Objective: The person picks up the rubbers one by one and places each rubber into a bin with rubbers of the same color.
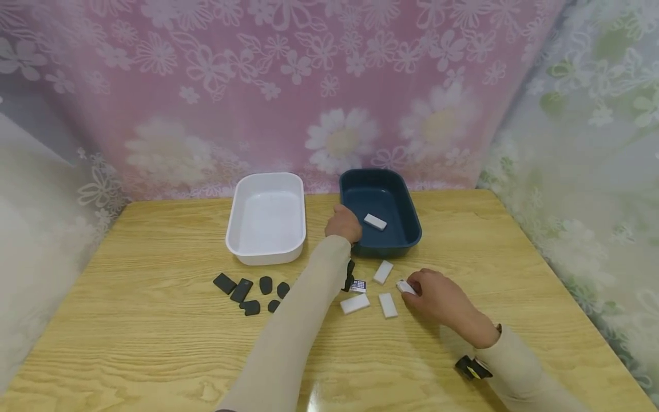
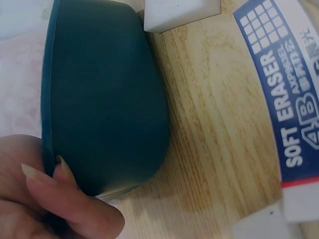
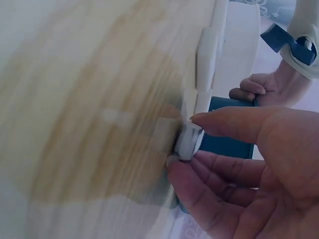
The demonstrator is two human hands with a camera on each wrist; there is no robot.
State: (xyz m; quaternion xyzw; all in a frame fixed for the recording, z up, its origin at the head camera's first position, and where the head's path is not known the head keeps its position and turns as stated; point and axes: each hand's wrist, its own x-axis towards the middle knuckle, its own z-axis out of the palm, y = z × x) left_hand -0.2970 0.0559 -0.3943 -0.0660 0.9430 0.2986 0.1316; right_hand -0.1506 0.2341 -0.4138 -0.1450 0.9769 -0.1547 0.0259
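My left hand [image 1: 344, 223] grips the near left rim of a dark blue plastic bin [image 1: 416, 229], thumb and finger pinching its edge in the left wrist view. Inside that bin lies one white block [image 1: 375, 222]. My right hand [image 1: 437, 294] pinches a small white eraser [image 3: 188, 141] between thumb and fingers, low over the table to the right of the other white pieces. Near it lie white blocks [image 1: 388, 305] and an eraser in a printed sleeve [image 2: 291, 89] reading "SOFT ERASER 4B". The left forearm partly covers the sleeved eraser in the head view.
A white bin [image 1: 266, 258] stands left of the blue one. Several small black pieces [image 1: 241, 290] lie on the wooden table [image 1: 170, 343] in front of it, some beside the left sleeve. A floral curtain [image 1: 329, 86] hangs behind the table.
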